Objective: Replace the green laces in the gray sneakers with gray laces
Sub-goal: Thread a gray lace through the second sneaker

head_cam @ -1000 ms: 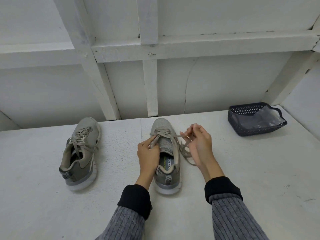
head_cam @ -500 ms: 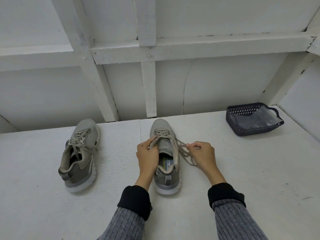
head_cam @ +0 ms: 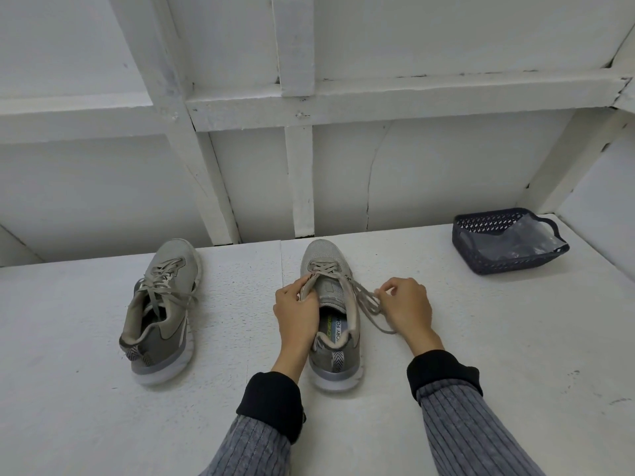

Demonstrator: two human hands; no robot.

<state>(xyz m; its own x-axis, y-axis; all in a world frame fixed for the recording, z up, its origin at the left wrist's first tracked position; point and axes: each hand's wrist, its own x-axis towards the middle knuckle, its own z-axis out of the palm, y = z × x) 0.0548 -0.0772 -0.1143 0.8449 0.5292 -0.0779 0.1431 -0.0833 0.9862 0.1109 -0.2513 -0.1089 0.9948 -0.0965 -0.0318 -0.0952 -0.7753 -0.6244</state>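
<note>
Your left hand (head_cam: 297, 312) grips the shoe (head_cam: 331, 314) at the table's (head_cam: 498, 338) middle; your right hand (head_cam: 407, 305) pinches its soft, floppy lace (head_cam: 366, 300) at 3 o'clock; hold near the tip.

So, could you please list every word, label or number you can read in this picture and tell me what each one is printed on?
"ORY FOA": on the insole label inside the near sneaker, letters cut off at both ends by the shoe's collar.
A green word above it on the same label: too blurred to read.
A small patch on that sneaker's tongue: too small to read.
Far sneaker and basket: no legible text.
</note>
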